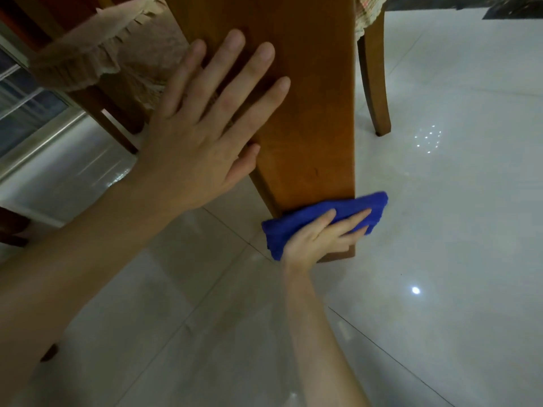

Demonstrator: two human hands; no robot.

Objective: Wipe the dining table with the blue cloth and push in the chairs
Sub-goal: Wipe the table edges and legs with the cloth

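Note:
A thick brown wooden table leg [305, 118] runs from the top of the view down to the floor. My left hand [205, 124] lies flat on its upper face with straight, spread fingers, the thumb at the leg's left edge. Low on the leg, near its foot, my right hand [323, 233] presses a folded blue cloth [296, 227] against the wood, fingers curved over the cloth. The tabletop is out of view.
A chair with a frilled beige seat cover [88, 63] stands at the upper left, its legs on the floor. Another chair leg [377, 83] stands at the upper right. Glossy white floor tiles [440, 259] fill the rest. A window frame [35, 136] lies at the left.

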